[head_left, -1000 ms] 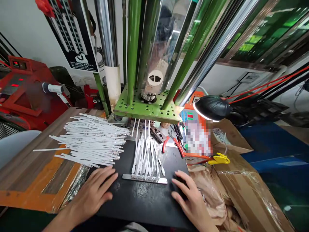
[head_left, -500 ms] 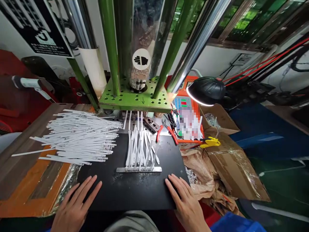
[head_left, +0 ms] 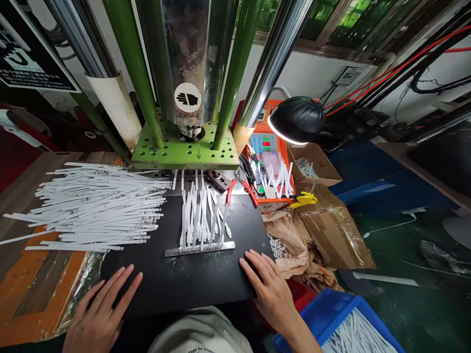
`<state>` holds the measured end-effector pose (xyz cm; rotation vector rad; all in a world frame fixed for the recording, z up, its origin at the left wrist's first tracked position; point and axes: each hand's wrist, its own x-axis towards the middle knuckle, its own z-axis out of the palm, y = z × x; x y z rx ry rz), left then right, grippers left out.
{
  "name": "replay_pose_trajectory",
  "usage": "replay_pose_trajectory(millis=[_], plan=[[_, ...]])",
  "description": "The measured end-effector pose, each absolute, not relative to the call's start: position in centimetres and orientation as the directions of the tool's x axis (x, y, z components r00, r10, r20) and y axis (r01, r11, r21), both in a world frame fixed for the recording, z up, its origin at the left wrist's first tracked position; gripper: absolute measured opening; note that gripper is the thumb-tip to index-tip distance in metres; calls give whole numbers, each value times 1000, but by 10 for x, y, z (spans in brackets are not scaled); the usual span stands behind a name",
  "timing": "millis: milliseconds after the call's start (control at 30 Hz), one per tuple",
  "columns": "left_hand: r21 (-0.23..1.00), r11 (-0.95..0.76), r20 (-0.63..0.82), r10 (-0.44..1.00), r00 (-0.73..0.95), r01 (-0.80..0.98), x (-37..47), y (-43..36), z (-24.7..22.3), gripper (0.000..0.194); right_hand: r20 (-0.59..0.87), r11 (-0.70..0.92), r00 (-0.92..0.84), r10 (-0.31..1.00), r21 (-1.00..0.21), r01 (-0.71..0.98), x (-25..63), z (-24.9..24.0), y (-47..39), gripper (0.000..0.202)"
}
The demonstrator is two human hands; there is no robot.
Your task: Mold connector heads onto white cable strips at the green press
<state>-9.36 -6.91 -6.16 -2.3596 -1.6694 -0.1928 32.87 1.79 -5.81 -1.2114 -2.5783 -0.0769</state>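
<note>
Smack in the middle of the black surface (head_left: 165, 284), a metal bar (head_left: 200, 249) lies left to right, right end angled slightly away from me. Behind it, loose white strips (head_left: 203, 211) point mostly away from me, toward the green plate (head_left: 189, 154), a few slanting across. Off left, a big pile of strips (head_left: 103, 206) lies roughly sideways, right ends poking over the surface. My left hand (head_left: 99, 309) is palm-down by the front left corner, fingers spread; my right hand (head_left: 270, 289) is palm-down on the right edge, fingers slightly apart. Decent black stretch between the bar and the front edge, so some elbow room.
</note>
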Motion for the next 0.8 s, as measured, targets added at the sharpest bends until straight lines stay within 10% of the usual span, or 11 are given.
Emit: replay_pose_trajectory(millis=[367, 600, 800], plan=[[28, -397, 191, 903, 385, 917, -65, -48, -23, 61, 114, 613, -612, 783, -314, 725, 323, -30, 29, 61], [142, -356, 329, 897, 295, 924, -16, 11, -26, 28, 371, 564, -431, 823, -435, 702, 268, -39, 56, 31], [309, -353, 167, 934, 315, 883, -16, -1, -22, 20, 296, 608, -547, 783, -549, 573, 268, -30, 51, 27]])
